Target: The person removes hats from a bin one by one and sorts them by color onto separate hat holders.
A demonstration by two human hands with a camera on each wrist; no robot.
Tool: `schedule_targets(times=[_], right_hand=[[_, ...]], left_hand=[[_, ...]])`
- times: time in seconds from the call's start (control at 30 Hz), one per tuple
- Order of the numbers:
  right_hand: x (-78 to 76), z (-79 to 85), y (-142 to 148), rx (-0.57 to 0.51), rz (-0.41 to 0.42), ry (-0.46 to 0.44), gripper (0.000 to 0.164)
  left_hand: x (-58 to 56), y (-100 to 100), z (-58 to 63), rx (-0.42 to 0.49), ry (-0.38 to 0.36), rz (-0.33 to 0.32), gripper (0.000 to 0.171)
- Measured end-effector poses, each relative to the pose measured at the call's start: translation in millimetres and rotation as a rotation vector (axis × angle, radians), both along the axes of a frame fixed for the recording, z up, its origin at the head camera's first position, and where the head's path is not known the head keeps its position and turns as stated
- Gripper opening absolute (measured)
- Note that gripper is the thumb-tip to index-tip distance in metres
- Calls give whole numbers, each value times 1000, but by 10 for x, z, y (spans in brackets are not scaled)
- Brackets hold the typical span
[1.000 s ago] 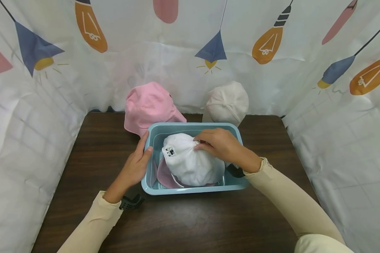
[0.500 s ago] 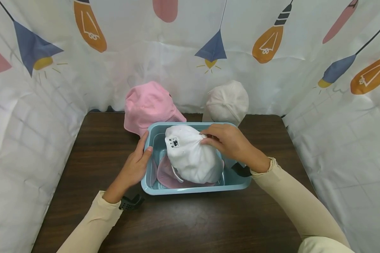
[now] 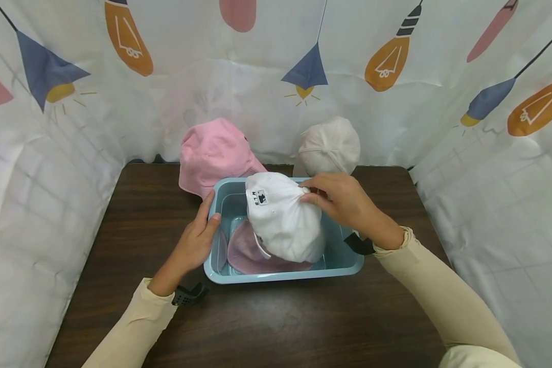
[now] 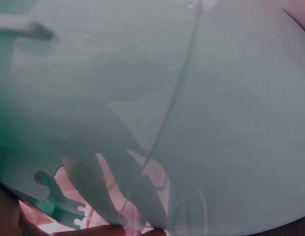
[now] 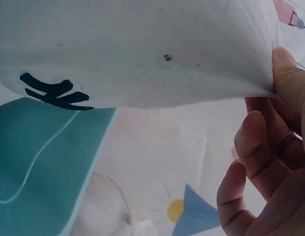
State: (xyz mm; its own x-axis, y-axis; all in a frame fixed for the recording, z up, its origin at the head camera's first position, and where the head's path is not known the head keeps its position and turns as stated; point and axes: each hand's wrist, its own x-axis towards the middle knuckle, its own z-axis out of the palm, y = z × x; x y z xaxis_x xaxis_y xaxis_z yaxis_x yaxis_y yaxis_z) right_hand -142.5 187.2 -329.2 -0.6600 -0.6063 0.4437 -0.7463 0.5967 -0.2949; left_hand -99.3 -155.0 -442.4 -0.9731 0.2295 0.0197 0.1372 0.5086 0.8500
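Seemingly partway, not yet clear of the blue bin [image 3: 280, 277]: pinching the white cap [image 3: 282, 225] in the right hand [image 3: 345, 203].
Hanging toward 7 o'clock from that pinch, above a mauve cap [image 3: 244, 254] left inside; already outside, a pink cap [image 3: 218, 153] at 11 and a cream cap [image 3: 329, 145] at 1. Touching the bin's 10 o'clock rim with the left hand [image 3: 195, 239]; impossible to tell whether gripping.

White cap [image 3: 285, 222], fabric pinched taut, over light-blue tub [image 3: 280, 277].
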Motion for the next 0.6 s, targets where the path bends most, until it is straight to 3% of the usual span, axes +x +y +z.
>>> schedule_targets(times=[0.6], right_hand=[[-38, 318, 185, -106, -29, 157, 26]], left_hand=[[-2, -11, -3, -1, 10, -5, 62]])
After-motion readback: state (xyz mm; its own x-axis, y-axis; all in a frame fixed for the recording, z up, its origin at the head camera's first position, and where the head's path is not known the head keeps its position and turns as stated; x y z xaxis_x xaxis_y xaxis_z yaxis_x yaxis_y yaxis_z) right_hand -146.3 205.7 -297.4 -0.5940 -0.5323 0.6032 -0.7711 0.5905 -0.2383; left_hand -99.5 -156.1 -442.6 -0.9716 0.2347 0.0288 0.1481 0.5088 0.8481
